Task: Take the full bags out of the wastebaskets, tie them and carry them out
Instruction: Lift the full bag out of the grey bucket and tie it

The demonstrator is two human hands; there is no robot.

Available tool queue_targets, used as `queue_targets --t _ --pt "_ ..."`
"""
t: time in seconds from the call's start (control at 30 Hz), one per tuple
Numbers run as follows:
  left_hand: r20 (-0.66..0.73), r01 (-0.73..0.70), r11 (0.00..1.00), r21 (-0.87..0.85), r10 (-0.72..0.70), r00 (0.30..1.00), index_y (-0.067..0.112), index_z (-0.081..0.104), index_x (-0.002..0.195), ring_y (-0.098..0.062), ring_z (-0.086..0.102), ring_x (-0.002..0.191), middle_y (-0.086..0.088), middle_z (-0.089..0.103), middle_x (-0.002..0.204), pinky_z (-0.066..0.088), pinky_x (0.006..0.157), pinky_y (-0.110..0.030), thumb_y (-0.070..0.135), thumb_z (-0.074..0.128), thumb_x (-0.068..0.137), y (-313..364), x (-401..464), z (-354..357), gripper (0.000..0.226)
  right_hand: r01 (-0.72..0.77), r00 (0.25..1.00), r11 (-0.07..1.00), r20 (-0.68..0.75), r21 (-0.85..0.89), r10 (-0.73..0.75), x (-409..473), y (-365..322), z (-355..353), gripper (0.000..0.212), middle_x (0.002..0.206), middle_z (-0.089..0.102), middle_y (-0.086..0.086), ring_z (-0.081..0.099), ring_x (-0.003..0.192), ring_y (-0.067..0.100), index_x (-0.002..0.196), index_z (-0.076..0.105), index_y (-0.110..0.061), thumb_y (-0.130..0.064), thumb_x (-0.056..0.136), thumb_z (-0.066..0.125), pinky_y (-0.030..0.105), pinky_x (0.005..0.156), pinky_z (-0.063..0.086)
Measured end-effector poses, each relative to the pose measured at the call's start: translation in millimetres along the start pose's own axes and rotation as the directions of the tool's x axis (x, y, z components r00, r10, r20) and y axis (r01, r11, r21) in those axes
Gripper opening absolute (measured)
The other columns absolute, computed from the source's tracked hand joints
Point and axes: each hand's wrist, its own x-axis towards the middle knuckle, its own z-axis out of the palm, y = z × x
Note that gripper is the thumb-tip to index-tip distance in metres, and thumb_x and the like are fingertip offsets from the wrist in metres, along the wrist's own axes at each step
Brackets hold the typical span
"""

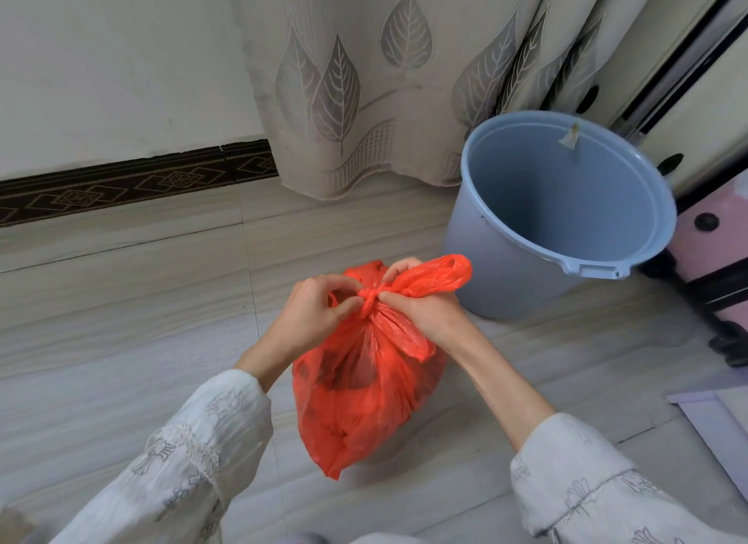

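1. One blue wastebasket (522, 268) stands on the tiled floor (121, 341) at the right, just beside the curtain (364, 78) and a pink case (716, 252). No bag lines it; its inside shows bare blue plastic, and a small pale scrap (570, 138) clings at the far rim.
2. One red bag (364, 393) is out of the wastebasket, near it and in front of it, in the middle of the view. It bulges with dark contents that show dimly through the thin plastic; what they are cannot be told. Whether its bottom touches the floor or hangs just above it cannot be told.
3. The bag's neck is gathered and twisted into a knot (370, 294) at the top, with one loose handle loop (439, 276) sticking out to the right.
4. The left hand (311, 312) has its fingers curled in, thumb and fingertips pinching the plastic at the left side of the knot.
5. The right hand (425, 306) is likewise curled, pinching the twisted neck from the right, with the handle loop passing over its knuckles.
6. Count: two hands, both on the bag; two white embroidered sleeves (194, 454); one bag; one wastebasket; one curtain with a leaf pattern; one dark patterned skirting band (121, 187) along the wall.
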Motion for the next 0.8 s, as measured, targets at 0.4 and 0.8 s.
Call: queue_targets --t 0.4,0.8 --pt "0.080 -0.115 0.932 0.342 0.093 0.992 0.006 0.060 0.086 -0.029 0.054 0.084 -0.009 0.060 0.084 0.029 0.070 -0.018 0.016 0.047 0.079 -20.6 -15.6 -5.2 0.018 -0.362 0.914 0.929 -0.164 0.080 0.370 5.2 22.0 -23.1 0.021 0.059 0.061 0.004 0.054 0.044 0.006 0.058 0.060 -0.011 -0.005 0.074 0.071 0.022 0.055 0.044" --pt "0.061 -0.121 0.918 0.377 0.106 0.993 0.007 0.062 0.085 -0.031 0.057 0.075 -0.007 0.062 0.079 0.036 0.072 -0.030 0.015 0.050 0.078 -32.5 -24.5 -7.9 0.016 -0.444 0.895 0.891 -0.089 -0.094 0.437 6.6 23.8 -39.9 0.024 0.060 0.061 0.002 0.051 0.039 0.002 0.058 0.057 -0.016 -0.014 0.080 0.067 0.015 0.044 0.037"
